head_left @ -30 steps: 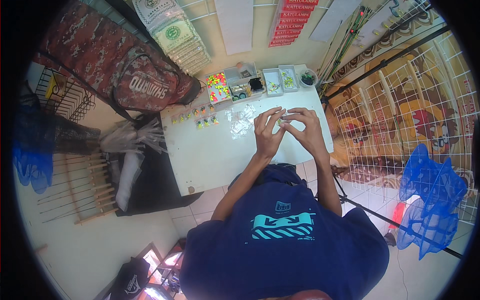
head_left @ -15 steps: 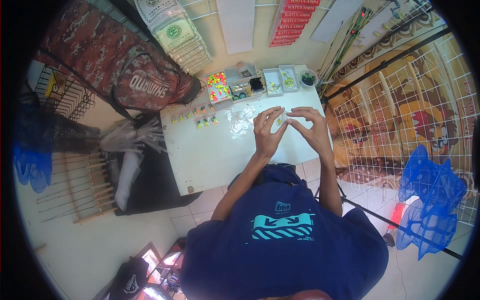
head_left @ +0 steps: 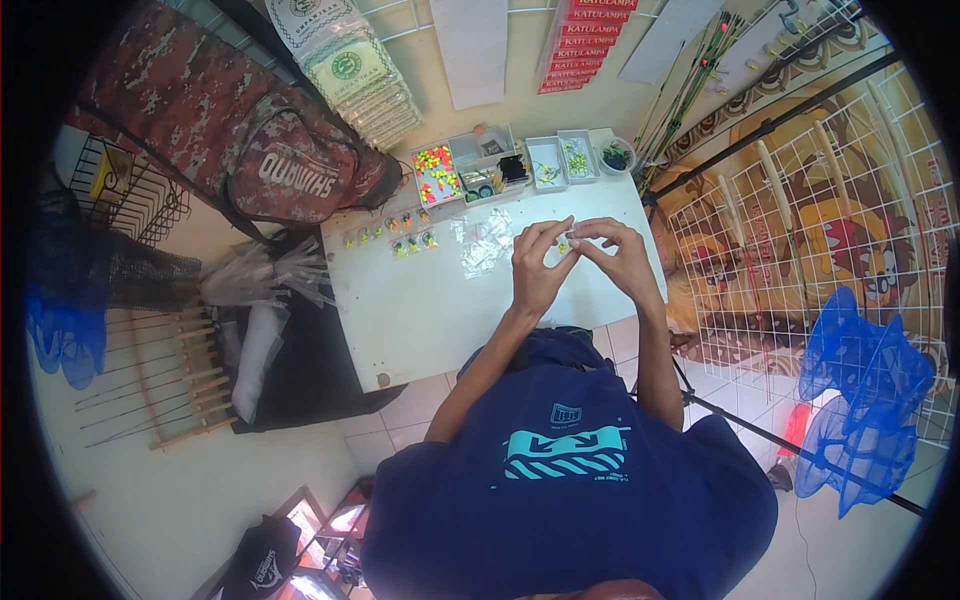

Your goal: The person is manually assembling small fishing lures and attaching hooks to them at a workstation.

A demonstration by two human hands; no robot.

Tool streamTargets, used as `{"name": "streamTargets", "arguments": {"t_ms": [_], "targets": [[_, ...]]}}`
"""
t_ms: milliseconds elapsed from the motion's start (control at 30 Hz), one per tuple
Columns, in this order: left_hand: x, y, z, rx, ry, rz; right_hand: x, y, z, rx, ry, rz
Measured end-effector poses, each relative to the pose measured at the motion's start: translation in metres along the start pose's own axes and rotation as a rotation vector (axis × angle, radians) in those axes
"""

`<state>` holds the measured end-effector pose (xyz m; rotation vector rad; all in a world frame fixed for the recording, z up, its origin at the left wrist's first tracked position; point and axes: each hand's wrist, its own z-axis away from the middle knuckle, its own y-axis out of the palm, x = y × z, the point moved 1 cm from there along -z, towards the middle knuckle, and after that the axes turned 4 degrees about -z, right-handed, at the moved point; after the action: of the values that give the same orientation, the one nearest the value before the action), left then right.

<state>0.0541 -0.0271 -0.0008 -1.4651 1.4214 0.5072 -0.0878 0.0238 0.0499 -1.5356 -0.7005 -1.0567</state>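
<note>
Both my hands are raised together over the white table (head_left: 420, 310). My left hand (head_left: 538, 268) and my right hand (head_left: 620, 255) pinch a small clear packet (head_left: 566, 243) with something yellow-green inside, held between the fingertips of both. Just left of my hands lie loose clear plastic bags (head_left: 487, 240). Two short rows of small packed yellow and green items (head_left: 392, 232) sit farther left on the table.
Open compartment boxes (head_left: 470, 170) of bright small parts and two clear trays (head_left: 560, 160) line the table's far edge. A camouflage bag (head_left: 240, 140) leans at the left. A white wire grid (head_left: 800, 240) and blue nets (head_left: 865, 390) stand at the right.
My hands have stayed together above the table; the fingers have shifted slightly around the small packet.
</note>
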Motion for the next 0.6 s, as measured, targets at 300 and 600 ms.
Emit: {"name": "streamTargets", "arguments": {"t_ms": [300, 600], "targets": [[0.003, 0.002, 0.000, -0.006, -0.019, 0.038, -0.010, -0.007, 0.000, -0.035, 0.074, -0.153], [0.012, 0.003, 0.009, 0.068, -0.321, 0.402, -0.018, -0.003, 0.002, -0.065, 0.074, -0.186]]}}
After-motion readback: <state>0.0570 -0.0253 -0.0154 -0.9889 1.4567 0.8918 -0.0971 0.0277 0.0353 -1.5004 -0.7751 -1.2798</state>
